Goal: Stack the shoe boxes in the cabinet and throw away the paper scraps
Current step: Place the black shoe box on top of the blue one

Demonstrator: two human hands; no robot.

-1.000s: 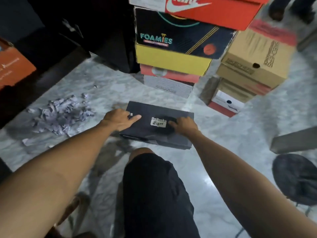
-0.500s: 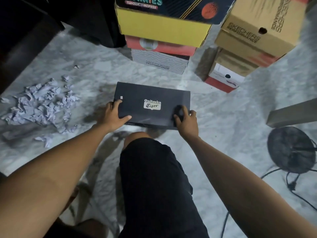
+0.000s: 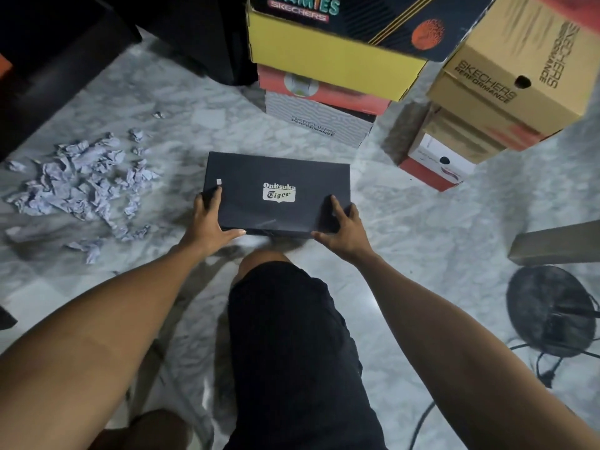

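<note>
The black shoe box point(image 3: 277, 193) lies flat on the marble floor point(image 3: 406, 228), lid closed, with a white "Onitsuka Tiger" label at the centre of the lid and a small pale sticker near its left edge. The left hand point(image 3: 211, 227) grips the near-left corner: fingers curl up the left side, thumb extends along the near edge. The right hand point(image 3: 344, 230) grips the near-right corner in the same way, fingers on the right side, thumb at the near edge. Whether the box is clear of the floor or resting on it cannot be determined from this view. Left of the box, well apart, a loose pile of crumpled paper scraps point(image 3: 81, 180) covers the floor. Far of the box stands a stack of shoe boxes point(image 3: 324, 79), with a yellow and black box on top of a red and grey one. To the far right a second stack point(image 3: 496, 99) carries tan boxes over a white and red one. A dark fan base point(image 3: 552, 313) with cable lies near right. Bare floor surrounds the black shoe box on its left, right and far sides; the person's knee point(image 3: 263, 264) is just beside its near edge.
</note>
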